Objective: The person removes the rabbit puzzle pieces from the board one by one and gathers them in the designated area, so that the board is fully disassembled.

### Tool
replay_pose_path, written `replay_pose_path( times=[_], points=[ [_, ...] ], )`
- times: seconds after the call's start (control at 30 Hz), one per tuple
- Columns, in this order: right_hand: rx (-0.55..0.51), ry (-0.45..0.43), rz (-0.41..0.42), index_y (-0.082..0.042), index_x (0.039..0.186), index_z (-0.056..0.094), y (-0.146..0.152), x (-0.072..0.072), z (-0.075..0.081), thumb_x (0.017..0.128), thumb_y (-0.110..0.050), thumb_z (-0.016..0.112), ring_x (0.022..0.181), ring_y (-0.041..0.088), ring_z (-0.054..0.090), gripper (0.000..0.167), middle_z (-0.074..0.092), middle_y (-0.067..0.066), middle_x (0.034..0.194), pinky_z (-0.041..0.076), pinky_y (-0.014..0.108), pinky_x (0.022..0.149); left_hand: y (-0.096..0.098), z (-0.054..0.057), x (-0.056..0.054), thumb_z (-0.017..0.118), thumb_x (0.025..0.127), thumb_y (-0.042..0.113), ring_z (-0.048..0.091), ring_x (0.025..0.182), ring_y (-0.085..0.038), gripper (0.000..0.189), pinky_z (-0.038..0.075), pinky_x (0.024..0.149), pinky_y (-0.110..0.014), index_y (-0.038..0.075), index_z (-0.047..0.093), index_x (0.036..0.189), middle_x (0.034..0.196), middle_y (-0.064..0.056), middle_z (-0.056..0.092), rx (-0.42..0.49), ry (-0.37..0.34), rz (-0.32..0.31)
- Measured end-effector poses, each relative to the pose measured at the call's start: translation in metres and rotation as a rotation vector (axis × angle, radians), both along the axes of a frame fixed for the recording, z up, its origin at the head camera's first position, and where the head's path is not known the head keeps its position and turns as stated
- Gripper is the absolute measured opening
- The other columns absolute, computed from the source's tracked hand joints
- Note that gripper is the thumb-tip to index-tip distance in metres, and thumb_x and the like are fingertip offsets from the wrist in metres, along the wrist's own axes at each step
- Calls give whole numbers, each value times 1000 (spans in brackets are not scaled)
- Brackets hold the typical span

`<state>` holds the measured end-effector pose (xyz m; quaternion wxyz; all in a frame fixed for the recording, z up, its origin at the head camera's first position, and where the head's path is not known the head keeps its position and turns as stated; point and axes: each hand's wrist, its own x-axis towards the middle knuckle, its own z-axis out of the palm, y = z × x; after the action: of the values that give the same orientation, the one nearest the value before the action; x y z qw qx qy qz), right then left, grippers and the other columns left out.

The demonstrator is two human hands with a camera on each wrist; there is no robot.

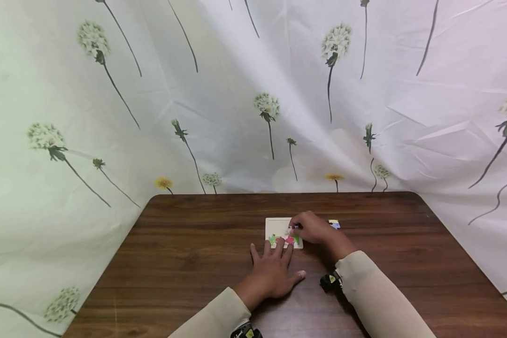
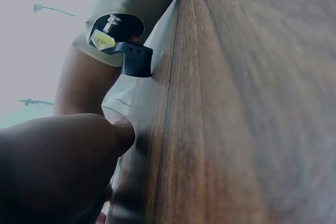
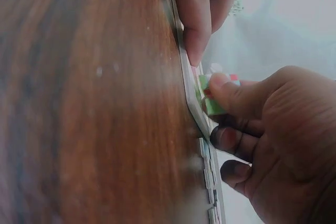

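A small white puzzle board (image 1: 277,222) lies flat on the table, with green and red pictured pieces (image 1: 274,239) along its near side. My left hand (image 1: 272,274) is spread, its fingertips resting over the board's near edge. Above the board's right part, my right hand (image 1: 313,227) pinches a puzzle piece (image 3: 214,106) between thumb and fingers. Green and a little red show on that piece in the right wrist view. The right fingers hide part of the board in the head view.
Loose puzzle pieces (image 1: 334,224) lie just right of the board, partly behind the right wrist; the right wrist view shows several pieces (image 3: 208,174) in a row. The brown wooden table (image 1: 186,263) ends at a white curtain (image 1: 236,141) with dandelion prints.
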<state>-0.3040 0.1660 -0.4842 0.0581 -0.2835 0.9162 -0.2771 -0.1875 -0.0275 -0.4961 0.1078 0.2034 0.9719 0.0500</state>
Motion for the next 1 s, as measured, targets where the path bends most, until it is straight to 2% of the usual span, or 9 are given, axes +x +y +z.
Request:
replay_pose_path(
  times=[0.17,0.33,0.47,0.73,1.0],
  points=[
    [-55,-5,-19,-13,105,81,5,3,5,104,-13,75,84,10,60,6,75,-2,95,53,32,79,-2,-2,1,39,106,79,23,167,-49,86,10,126,-84,28,29,175,184,-4,22,11,12,-4],
    [-132,-13,-68,-14,107,77,16,8,6,101,-12,79,80,12,59,6,71,-1,91,51,30,72,-3,-1,2,41,107,77,20,168,-49,86,9,127,-83,28,28,176,184,-6,21,33,-7,-9],
    [-175,10,-79,-15,102,73,28,12,3,100,-14,82,80,11,59,9,69,-2,90,51,28,70,-3,3,5,42,106,77,20,168,-49,87,10,128,-82,27,27,176,184,-7,22,36,-14,-1],
    [-218,64,-147,-14,103,77,55,20,1,100,-13,81,80,11,60,6,70,-1,89,52,27,69,-1,-5,4,40,106,79,18,168,-51,88,8,128,-82,25,29,175,184,-8,21,40,7,0],
    [-253,130,-183,-11,107,78,80,28,-6,98,-10,82,82,5,59,10,71,-1,88,52,26,72,-3,-4,5,41,106,78,17,168,-52,88,6,129,-81,25,28,176,185,-8,20,44,13,-12]
  ],
)
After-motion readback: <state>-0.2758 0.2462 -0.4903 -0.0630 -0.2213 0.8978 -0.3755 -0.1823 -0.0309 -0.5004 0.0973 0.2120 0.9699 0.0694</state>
